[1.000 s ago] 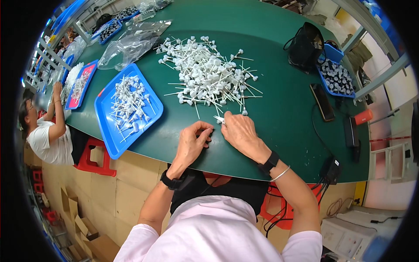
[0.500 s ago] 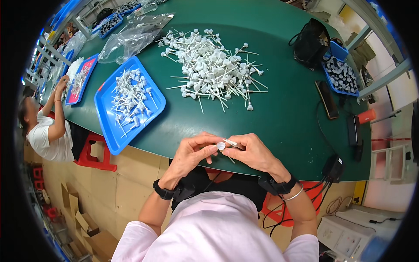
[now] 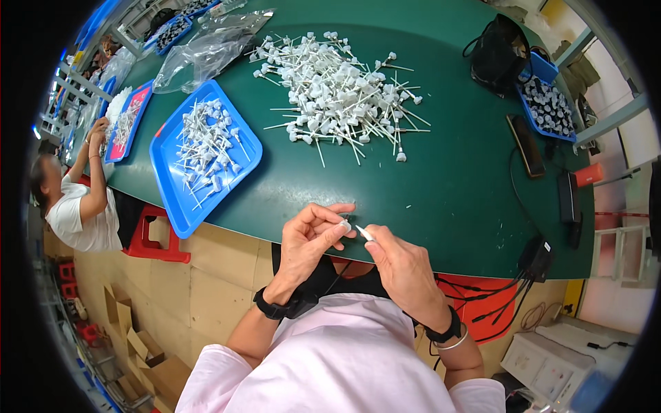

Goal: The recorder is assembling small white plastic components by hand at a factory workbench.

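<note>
Near the table's front edge, my left hand (image 3: 303,241) pinches a small white-headed piece (image 3: 346,225) between thumb and fingers. Its other fingers are partly curled, and the index finger stretches out past the piece. Close on its right, my right hand (image 3: 405,265) grips a white pointed tool (image 3: 365,234), whose narrow tip points at the piece; whether they touch is too small to tell. Beyond my hands lies a big pile of white-headed pieces with thin stems (image 3: 337,93). More such pieces (image 3: 208,141) lie in a blue tray (image 3: 165,196) to the left.
A clear plastic bag (image 3: 206,55) lies behind the tray on the green table (image 3: 447,199). At right are a black bag (image 3: 497,55), a phone (image 3: 525,146), a blue bin of dark pieces (image 3: 547,107) and cables (image 3: 475,296). Another person (image 3: 81,199) works at the left.
My right hand has drawn back and down a little from my left, and the white tool now shows its tip toward the piece. The whole view has shifted slightly.
</note>
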{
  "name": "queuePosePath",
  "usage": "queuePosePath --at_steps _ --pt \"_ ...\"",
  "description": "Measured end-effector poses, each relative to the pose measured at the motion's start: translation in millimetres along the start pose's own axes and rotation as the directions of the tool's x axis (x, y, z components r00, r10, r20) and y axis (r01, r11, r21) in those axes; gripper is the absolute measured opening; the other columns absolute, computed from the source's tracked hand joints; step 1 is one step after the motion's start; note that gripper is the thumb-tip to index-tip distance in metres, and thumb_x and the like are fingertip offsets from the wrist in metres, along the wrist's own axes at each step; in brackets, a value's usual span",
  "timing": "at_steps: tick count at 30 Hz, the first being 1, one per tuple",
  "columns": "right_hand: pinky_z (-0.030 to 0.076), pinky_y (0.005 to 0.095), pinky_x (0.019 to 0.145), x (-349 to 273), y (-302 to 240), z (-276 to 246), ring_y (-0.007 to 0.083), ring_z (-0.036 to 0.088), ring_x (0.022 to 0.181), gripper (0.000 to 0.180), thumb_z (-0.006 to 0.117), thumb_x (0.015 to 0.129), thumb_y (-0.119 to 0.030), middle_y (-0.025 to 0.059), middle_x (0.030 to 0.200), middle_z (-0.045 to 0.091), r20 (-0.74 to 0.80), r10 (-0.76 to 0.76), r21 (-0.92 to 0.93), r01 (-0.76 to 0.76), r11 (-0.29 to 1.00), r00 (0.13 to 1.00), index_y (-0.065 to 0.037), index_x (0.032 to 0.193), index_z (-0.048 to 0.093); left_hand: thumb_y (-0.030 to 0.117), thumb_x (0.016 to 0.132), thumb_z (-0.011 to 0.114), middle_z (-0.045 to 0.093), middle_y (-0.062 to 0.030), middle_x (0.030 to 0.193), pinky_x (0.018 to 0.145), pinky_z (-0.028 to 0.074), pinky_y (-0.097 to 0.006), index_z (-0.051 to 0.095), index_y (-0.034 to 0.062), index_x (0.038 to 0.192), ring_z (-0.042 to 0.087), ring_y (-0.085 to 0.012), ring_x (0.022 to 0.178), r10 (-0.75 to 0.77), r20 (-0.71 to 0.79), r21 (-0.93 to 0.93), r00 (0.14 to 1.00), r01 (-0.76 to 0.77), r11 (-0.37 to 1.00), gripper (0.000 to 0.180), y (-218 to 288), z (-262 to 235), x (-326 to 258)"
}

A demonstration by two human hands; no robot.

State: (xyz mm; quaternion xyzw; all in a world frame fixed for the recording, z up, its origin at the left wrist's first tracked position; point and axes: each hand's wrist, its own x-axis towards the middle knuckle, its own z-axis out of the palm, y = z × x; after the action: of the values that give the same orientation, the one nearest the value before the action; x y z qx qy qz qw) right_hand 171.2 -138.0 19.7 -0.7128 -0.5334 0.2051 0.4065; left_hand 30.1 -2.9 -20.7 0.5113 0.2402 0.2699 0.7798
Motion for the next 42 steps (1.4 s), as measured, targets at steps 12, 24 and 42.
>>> queuePosePath --at_steps 12,24,42 --pt "0.047 0.0453 0.052 2 5 6 0.0375 0.064 0.064 0.012 0.057 0.1 -0.014 0.0152 0.074 0.064 0.019 0.001 -0.04 0.0 0.999 1.0 -0.006 0.109 0.054 0.01 0.099 0.062 0.06 -0.0134 0.136 0.088 0.055 -0.027 0.064 -0.0016 0.125 0.067 -0.0174 0.106 -0.052 0.007 0.143 0.999 0.05 0.988 0.028 3 9 -11" --pt "0.05 0.0438 0.051 1 -1 4 0.0344 0.065 0.06 0.023 0.058 0.098 -0.016 0.0135 0.076 0.066 -0.03 -0.04 -0.124 0.036 0.992 0.999 -0.007 0.119 0.056 -0.004 0.092 0.067 0.068 -0.0182 0.118 0.091 0.057 -0.028 0.06 -0.0045 0.118 0.068 -0.0176 0.105 0.011 -0.066 0.019 0.998 -0.01 1.0 0.027 3 20 -9" --pt "0.052 0.0373 0.046 0 -9 2 0.0282 0.065 0.054 0.03 0.063 0.095 -0.015 0.0112 0.072 0.062 -0.031 -0.085 -0.316 0.071 0.946 0.996 -0.003 0.122 0.057 -0.005 0.091 0.068 0.068 -0.0166 0.12 0.093 0.056 -0.029 0.063 -0.0056 0.115 0.068 -0.019 0.107 0.054 -0.068 0.064 0.996 -0.05 0.997 0.025 -6 25 -14"
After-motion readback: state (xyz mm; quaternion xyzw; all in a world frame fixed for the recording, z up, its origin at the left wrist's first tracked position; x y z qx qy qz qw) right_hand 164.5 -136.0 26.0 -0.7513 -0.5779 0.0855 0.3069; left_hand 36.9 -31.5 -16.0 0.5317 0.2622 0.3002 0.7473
